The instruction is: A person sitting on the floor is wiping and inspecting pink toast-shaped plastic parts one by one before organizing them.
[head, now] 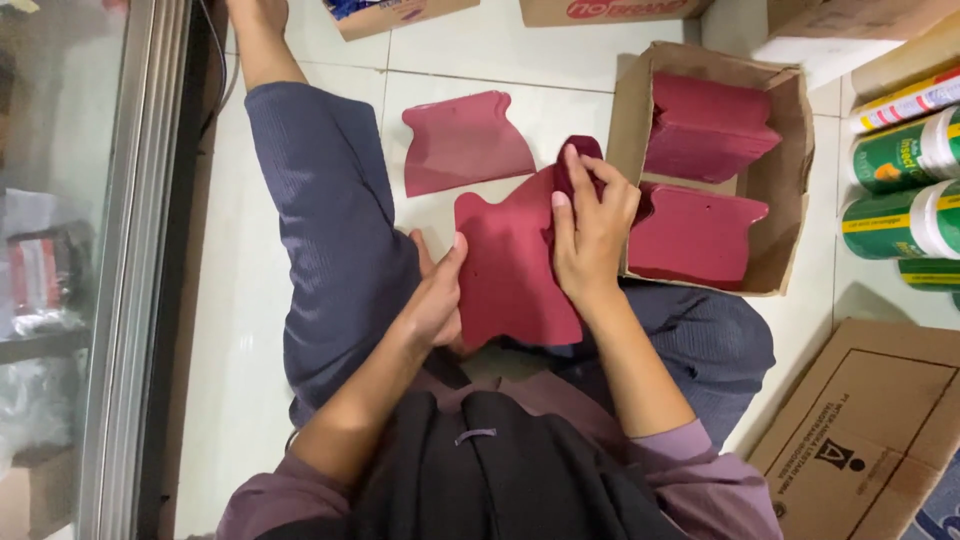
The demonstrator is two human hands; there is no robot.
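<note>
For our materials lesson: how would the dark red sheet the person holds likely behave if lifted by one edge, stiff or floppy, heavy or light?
The dark red sheet probably flexes rather than flops: it keeps its flat outline between the left hand and right hand. It seems light, since it looks thin. Its glossy face, like the sheet on the floor, may be slippery.

Flat maroon scraper-shaped plastic sheet [510, 260], tilted over the lap, dark red cloth [575, 165] on top.
</note>
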